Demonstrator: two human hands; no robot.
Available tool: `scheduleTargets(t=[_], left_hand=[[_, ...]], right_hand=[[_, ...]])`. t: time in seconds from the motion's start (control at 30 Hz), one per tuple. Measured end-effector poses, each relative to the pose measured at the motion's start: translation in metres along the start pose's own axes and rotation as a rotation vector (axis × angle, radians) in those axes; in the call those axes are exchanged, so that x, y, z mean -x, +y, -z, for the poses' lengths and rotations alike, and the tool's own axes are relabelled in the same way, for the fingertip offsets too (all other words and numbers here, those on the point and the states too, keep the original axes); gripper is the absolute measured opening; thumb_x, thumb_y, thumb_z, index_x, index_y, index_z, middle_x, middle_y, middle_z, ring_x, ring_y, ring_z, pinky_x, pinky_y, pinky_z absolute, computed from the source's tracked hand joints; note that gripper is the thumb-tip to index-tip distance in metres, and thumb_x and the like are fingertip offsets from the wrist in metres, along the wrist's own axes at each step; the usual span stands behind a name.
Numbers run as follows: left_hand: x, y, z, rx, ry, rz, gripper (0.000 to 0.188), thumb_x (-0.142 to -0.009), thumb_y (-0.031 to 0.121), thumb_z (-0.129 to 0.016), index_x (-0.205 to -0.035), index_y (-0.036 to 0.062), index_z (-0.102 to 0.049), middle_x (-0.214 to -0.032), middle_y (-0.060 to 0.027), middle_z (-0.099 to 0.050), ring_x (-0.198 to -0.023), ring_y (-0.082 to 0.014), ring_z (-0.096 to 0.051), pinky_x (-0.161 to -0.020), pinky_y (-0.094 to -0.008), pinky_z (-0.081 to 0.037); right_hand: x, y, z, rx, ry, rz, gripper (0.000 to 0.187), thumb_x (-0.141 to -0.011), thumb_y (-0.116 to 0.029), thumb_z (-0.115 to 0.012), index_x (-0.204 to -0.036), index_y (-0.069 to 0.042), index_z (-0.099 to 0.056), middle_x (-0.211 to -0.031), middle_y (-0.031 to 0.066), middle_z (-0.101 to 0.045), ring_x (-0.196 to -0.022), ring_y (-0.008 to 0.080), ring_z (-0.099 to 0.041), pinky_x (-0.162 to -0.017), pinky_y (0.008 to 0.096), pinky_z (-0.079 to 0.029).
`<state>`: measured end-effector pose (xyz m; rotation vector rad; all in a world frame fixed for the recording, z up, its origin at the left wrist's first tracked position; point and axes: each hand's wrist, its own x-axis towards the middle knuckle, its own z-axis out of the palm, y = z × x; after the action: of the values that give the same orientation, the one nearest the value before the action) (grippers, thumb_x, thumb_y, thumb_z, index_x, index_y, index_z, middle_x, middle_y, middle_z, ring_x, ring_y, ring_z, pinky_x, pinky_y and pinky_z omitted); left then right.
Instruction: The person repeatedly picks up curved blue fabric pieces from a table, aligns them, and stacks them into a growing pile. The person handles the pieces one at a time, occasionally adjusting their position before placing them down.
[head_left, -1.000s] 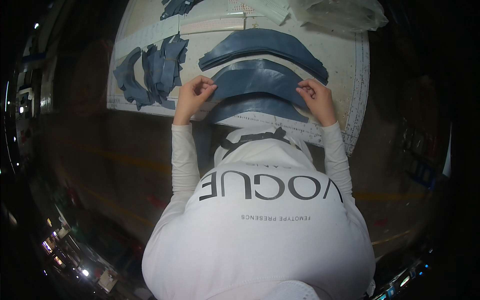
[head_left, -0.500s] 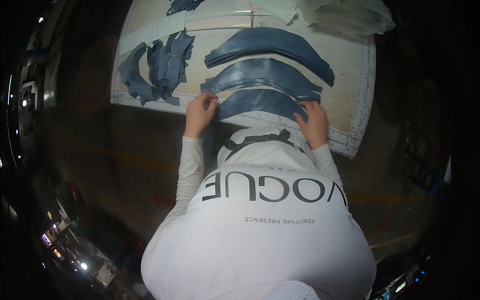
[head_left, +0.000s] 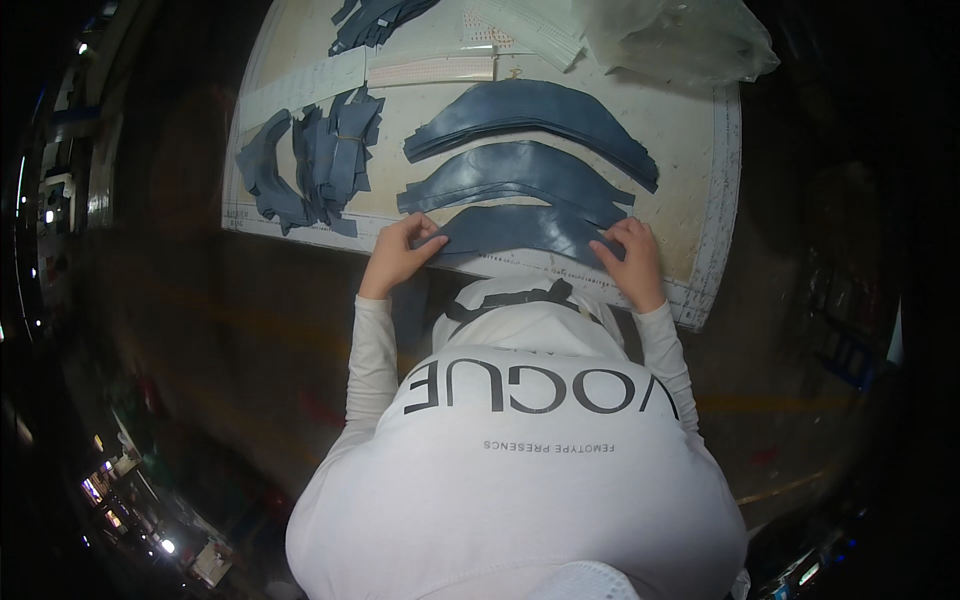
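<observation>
A curved blue-grey leather-like piece (head_left: 515, 228) lies along the near edge of the table, bowed away from me. My left hand (head_left: 398, 254) pinches its left end between thumb and fingers. At the other end, my right hand (head_left: 634, 264) grips the right tip the same way. Just beyond is a stack of similar curved pieces (head_left: 515, 166), its right end close to my right fingers. A thicker stack of curved pieces (head_left: 530, 106) lies farther back. Whether the held piece is one layer or several, I cannot tell.
Bundled blue-grey pieces (head_left: 335, 150) lie at the table's left, with more dark pieces (head_left: 375, 22) at the far side. Pale printed strips (head_left: 430, 68) cross the back of the white table (head_left: 690, 205). A translucent plastic bag (head_left: 680, 40) sits at the far right.
The view has shifted, so the table appears lower in it. My left thumb now reaches over the left end of the near piece, and both hands pinch its ends.
</observation>
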<state>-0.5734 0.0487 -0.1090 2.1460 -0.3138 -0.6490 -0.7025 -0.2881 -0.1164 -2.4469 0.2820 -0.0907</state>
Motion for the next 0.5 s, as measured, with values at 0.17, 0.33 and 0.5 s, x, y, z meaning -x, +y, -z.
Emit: scheduleTargets(t=[0.17,0.33,0.5], left_hand=[[-0.051,0.033,0.033,0.116,0.141,-0.125,0.017,-0.086,0.015,-0.071,-0.093,0.0004,-0.066,-0.079,0.0014,-0.061,-0.075,-0.0048,-0.052,-0.067,-0.0200,-0.042],[-0.131,0.043,0.023,0.043,0.445,-0.371,0.017,-0.086,0.016,-0.070,-0.095,0.0016,-0.069,-0.079,-0.0005,-0.065,-0.072,-0.0057,-0.054,-0.066,-0.0205,-0.042],[-0.148,0.030,0.005,-0.148,0.466,-0.197,0.020,-0.079,0.021,-0.074,-0.091,0.0057,-0.069,-0.079,-0.0064,-0.068,-0.072,-0.0145,-0.062,-0.067,-0.0263,-0.048]], right_hand=[[-0.055,0.003,0.039,-0.169,0.126,0.021,0.025,-0.082,-0.022,-0.073,-0.082,0.001,-0.064,-0.078,0.0139,-0.064,-0.069,0.0308,-0.064,-0.064,0.0355,-0.048],[-0.126,0.031,0.029,-0.096,0.211,-0.024,0.029,-0.085,-0.032,-0.070,-0.084,-0.003,-0.066,-0.077,0.0138,-0.067,-0.069,0.0316,-0.066,-0.065,0.0373,-0.050],[-0.147,0.050,0.000,0.016,0.268,-0.084,0.030,-0.081,-0.036,-0.072,-0.084,-0.006,-0.066,-0.084,0.0129,-0.069,-0.078,0.0332,-0.066,-0.072,0.0396,-0.051]])
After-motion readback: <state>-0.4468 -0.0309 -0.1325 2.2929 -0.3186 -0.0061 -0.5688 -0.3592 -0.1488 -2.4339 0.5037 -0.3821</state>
